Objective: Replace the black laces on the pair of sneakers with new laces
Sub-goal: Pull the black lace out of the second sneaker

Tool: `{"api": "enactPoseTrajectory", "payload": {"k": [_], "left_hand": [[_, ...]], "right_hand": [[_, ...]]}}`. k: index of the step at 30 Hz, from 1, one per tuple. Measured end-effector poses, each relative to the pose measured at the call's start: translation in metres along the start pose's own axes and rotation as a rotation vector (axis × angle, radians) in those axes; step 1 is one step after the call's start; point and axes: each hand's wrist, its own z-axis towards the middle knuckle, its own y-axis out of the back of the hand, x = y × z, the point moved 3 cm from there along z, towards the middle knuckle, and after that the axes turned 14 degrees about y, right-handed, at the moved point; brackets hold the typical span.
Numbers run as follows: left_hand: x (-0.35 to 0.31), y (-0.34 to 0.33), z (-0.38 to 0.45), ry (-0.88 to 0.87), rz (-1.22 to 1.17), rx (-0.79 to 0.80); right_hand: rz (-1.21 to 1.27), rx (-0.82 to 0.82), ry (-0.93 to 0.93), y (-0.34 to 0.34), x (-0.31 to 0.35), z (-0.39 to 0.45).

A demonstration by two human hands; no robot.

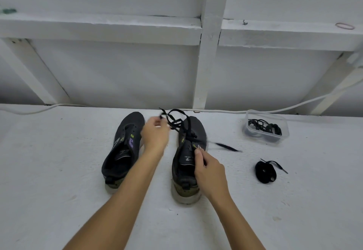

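Nearest to you, your right hand (208,171) rests on the tongue side of the right sneaker (188,159), thumb and fingertips pinched together at the upper eyelets; you seem to be steadying the shoe or nipping a strand there, but which is hard to tell. That sneaker points straight away from you, heel toward your body, so its eyelet rows run along your line of sight and the lace must travel up and away. Your left hand (156,133), a little farther out and between the two shoes, is clamped on the black lace (177,119), which rises in a loose loop above the toe; its other end streaks out blurred to the right. So the left hand is the puller, the right the anchor. The left sneaker (122,147) lies beside it, parallel, dark knit with a pale rubber sole and no lace visible. Well off to the right sits a coiled black lace (265,172), flat and limp, and beyond it a clear plastic tub (282,121) holding more tangled cord. All rest on a rough white-painted bench (59,161).
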Motion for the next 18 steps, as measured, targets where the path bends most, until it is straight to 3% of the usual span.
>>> {"api": "enactPoseTrajectory", "payload": {"k": [1,3,6,8,11,14,18], "left_hand": [[-0.006,0.009,0.004,0.026,-0.118,-0.081],[-0.009,0.017,0.009,0.101,-0.164,-0.068],[0.007,0.006,-0.006,0.186,0.28,0.301],[0.018,0.0,-0.02,0.116,0.424,0.43],[0.016,-0.007,-0.024,-0.056,0.325,0.339],[0.012,-0.01,-0.017,-0.038,0.229,0.304],[-0.004,0.013,0.008,0.004,-0.087,-0.081]], "right_hand": [[0.009,-0.002,-0.001,0.0,0.0,0.0],[0.015,-0.005,0.007,0.0,0.0,0.0],[-0.012,-0.001,0.02,0.0,0.002,0.0],[-0.025,0.002,0.029,0.001,0.003,0.001],[-0.026,0.005,0.03,0.001,0.003,0.001],[-0.021,0.009,0.03,0.001,0.003,0.001],[-0.004,0.004,0.022,0.001,0.003,0.0]]}}
